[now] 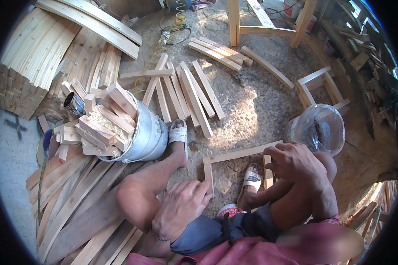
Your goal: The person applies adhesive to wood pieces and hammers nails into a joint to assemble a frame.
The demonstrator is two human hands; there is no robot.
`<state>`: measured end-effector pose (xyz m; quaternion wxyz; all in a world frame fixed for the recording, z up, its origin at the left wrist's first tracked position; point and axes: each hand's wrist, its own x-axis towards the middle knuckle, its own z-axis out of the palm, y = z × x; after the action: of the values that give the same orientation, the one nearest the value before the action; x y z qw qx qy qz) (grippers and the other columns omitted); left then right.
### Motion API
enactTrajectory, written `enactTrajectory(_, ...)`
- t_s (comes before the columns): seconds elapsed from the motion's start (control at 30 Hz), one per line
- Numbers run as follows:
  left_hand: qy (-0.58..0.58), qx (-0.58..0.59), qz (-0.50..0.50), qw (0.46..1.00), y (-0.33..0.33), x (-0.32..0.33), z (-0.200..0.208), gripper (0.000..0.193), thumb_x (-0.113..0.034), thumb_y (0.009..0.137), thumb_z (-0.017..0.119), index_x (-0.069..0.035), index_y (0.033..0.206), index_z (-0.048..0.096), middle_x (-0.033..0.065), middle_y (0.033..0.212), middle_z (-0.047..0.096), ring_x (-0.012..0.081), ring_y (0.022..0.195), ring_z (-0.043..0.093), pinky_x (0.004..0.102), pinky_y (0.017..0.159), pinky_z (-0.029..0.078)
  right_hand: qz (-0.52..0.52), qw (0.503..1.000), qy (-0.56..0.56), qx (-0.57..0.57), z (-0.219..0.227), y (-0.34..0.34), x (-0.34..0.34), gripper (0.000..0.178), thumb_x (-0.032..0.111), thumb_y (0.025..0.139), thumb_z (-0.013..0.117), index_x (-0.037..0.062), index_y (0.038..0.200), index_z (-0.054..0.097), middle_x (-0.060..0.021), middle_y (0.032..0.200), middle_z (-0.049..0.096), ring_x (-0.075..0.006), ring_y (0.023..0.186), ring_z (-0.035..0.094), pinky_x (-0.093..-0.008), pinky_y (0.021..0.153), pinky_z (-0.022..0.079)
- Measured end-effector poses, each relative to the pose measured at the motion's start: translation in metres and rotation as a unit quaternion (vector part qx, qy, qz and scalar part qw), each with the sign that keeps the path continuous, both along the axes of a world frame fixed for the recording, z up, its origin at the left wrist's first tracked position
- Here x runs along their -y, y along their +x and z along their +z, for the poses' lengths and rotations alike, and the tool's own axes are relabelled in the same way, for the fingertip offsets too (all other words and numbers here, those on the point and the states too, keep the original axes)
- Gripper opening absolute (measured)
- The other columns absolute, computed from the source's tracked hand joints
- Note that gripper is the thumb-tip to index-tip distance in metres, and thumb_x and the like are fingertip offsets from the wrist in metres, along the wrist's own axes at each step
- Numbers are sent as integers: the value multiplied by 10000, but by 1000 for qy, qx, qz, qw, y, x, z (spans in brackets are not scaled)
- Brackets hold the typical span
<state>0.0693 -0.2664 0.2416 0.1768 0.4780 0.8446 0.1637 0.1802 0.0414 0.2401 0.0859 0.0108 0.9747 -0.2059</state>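
Note:
Between my knees is a three-sided frame (235, 154) of pale wooden battens, with a long bar across the far side and two shorter legs pointing toward me. My left hand (181, 206) has its fingers curled at the near end of the left leg, thumb and fingertips pressed to the wood. Bent fingers of my right hand (296, 162) grip the right leg near its corner. That hand hides part of the joint. My sandalled right foot (252, 179) rests inside the frame's outline.
A metal bucket (150, 132) full of wood offcuts stands to the left. Loose battens (194, 97) lie ahead. A clear plastic container (292, 131) is by my right knee, with a small wooden frame (301, 84) beyond. Stacked planks (35, 48) fill the far left.

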Motion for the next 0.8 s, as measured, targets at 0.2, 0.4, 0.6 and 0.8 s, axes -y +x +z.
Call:
enactTrajectory(0.2,-4,10,4,1000,-1,2,1,338,-218,879,743,-53,1148,623,135,950,661,334,892,674,436,799,548,-4,1000,-18,-7,-1,-1,-4,361,257,846,766,65,1133,662,-141,886,691,-360,828,687,-459,727,548)
enactTrajectory(0.4,-12,25,8,1000,-3,2,5,387,-227,861,766,-51,1178,630,137,969,670,335,898,674,431,815,544,-9,1000,-11,18,-1,-5,-5,365,254,851,756,54,1137,648,-149,881,689,-367,826,685,-470,727,536)
enactTrajectory(0.6,-16,25,-6,1000,-5,2,3,385,-227,888,732,-40,1198,601,123,963,653,308,911,671,424,824,534,-20,999,-9,26,-3,-7,-5,364,239,837,757,48,1125,642,-155,895,685,-369,834,684,-466,742,531)
enactTrajectory(0.8,-25,21,-25,999,-8,-3,4,379,-224,904,712,-25,1201,589,112,955,648,284,931,673,417,831,534,-14,1000,-3,18,-4,-7,-6,367,251,837,755,48,1124,647,-148,894,686,-357,838,687,-460,766,528)
